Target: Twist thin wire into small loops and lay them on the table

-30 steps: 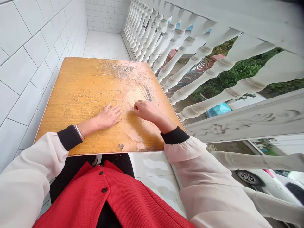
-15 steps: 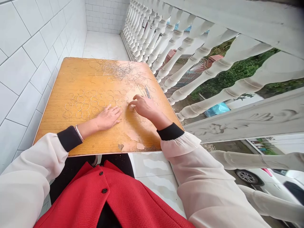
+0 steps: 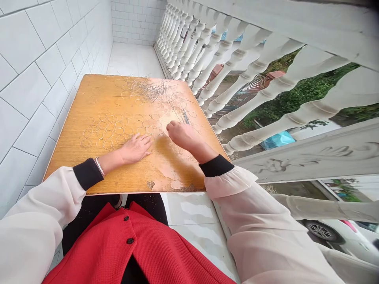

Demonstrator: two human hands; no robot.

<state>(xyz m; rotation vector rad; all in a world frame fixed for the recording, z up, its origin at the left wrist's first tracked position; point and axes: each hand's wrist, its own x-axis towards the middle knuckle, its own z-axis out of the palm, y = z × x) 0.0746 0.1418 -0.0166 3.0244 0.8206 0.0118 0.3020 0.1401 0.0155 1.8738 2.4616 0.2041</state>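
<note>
Rings of thin wire, partly overlapping, in loose cluster across middle of worn table. Left hand palm down on tabletop, fingers extended and slightly spread, fingertips close by nearest rings. Right hand near cluster's right end, fingers curled together; anything pinched inside, impossible to tell. Wire tangle toward far edge. Slender rods just beyond right knuckles.

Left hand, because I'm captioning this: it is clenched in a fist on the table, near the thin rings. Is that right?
Not quite: the left hand isn't clenched but lies flat, palm down, on the table, near the thin rings, as the head view shows.
</note>
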